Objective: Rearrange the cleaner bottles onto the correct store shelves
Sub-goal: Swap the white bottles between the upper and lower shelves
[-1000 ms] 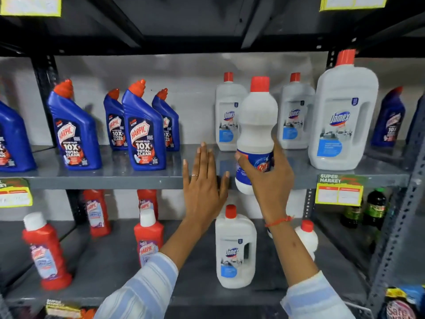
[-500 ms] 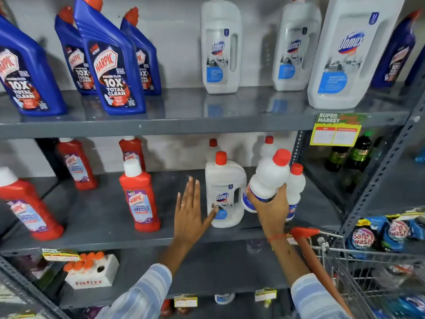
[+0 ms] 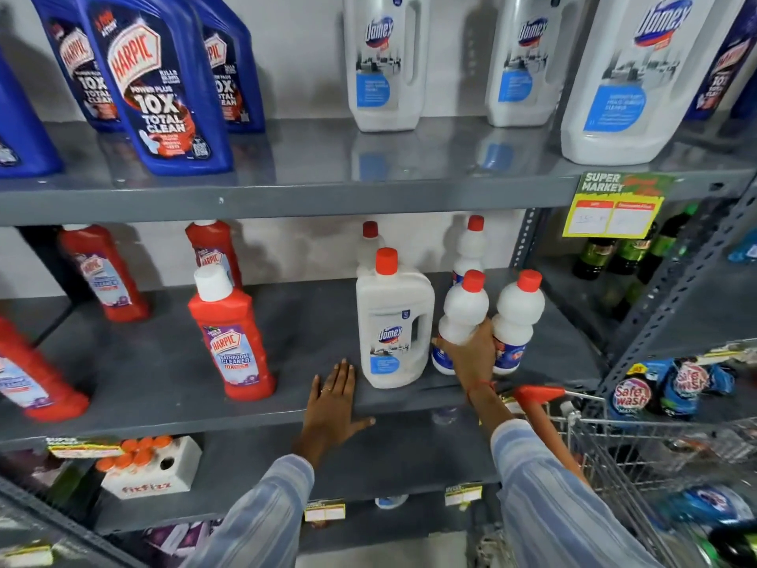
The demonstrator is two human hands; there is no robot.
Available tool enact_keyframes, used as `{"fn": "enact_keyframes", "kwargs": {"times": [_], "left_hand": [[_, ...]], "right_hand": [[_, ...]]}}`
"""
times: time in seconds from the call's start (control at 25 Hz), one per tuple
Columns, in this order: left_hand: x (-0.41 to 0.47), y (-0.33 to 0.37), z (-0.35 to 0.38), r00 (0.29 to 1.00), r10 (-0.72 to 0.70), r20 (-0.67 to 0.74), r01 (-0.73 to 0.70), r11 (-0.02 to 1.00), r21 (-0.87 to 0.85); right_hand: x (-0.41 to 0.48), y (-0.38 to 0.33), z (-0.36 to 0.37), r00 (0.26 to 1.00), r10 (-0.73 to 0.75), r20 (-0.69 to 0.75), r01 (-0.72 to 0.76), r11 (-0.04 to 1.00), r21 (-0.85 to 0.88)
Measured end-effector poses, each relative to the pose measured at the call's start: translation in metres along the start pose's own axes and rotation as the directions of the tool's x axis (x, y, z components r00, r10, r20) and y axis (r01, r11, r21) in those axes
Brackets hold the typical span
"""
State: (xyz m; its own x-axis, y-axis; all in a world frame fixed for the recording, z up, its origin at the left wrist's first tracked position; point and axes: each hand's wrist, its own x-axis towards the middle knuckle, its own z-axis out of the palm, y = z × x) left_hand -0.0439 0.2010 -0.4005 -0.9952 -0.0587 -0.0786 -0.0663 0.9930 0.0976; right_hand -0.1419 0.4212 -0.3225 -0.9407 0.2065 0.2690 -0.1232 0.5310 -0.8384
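my right hand (image 3: 471,354) is wrapped round the white bottle (image 3: 461,317), base on the middle shelf (image 3: 172,362) btwn domex jug (image 3: 393,321) & its twin (image 3: 517,321). left hand (image 3: 334,399) flat, empty. tight gap, could knock the twin over letting go

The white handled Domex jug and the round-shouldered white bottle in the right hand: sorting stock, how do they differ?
The white handled Domex jug is broad and flat-sided with a cut-out handle; the round-shouldered white bottle is slimmer, with no handle. The jug stands free and upright on the grey middle shelf; the right hand grips the bottle, tilted. Both have red caps.
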Motion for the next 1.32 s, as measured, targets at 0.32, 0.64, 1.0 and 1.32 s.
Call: {"fn": "enact_keyframes", "kwargs": {"times": [0.32, 0.64, 1.0, 1.32], "left_hand": [[0.001, -0.001, 0.006, 0.999, -0.006, -0.045, 0.007, 1.000, 0.011], [-0.001, 0.002, -0.005, 1.000, -0.024, 0.015, 0.024, 1.000, -0.007], [-0.016, 0.005, -0.089, 0.995, 0.018, 0.095, -0.008, 0.995, -0.098], [-0.062, 0.022, -0.215, 0.332, 0.140, -0.933, -0.093, 0.989, 0.115]], "right_hand": [[-0.046, -0.006, -0.002, 0.992, 0.055, -0.110, -0.034, 0.982, 0.186], [-0.079, -0.056, 0.052, 0.983, -0.063, 0.174, 0.018, 0.968, 0.251], [-0.088, -0.071, 0.039, 0.991, -0.102, 0.092, 0.083, 0.979, 0.187], [-0.095, -0.177, -0.067, 0.924, -0.350, -0.153, 0.379, 0.893, 0.244]]}}
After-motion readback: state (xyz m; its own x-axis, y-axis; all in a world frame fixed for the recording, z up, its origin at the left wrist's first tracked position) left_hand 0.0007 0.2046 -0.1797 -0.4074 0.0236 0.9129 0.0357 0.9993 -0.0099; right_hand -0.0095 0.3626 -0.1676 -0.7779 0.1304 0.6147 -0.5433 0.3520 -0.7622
